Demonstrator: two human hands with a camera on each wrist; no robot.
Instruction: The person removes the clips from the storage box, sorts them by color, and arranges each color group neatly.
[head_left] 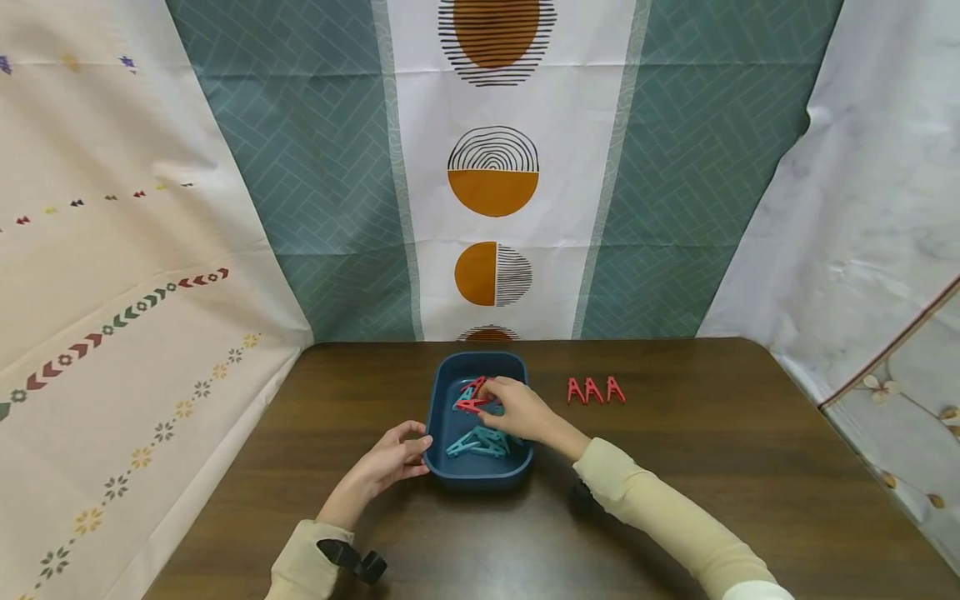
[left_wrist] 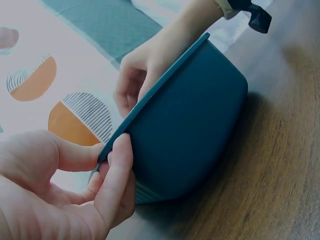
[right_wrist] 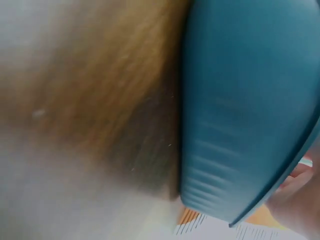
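On the wooden surface, holds a blue tray by its left rim, pinching with the grip of the left hand. Reaches inside with the right hand, near teal clips. Has three red clips, shaped like the letter A, lined up to the tray's right. Pinches a single red clip in the right grip.
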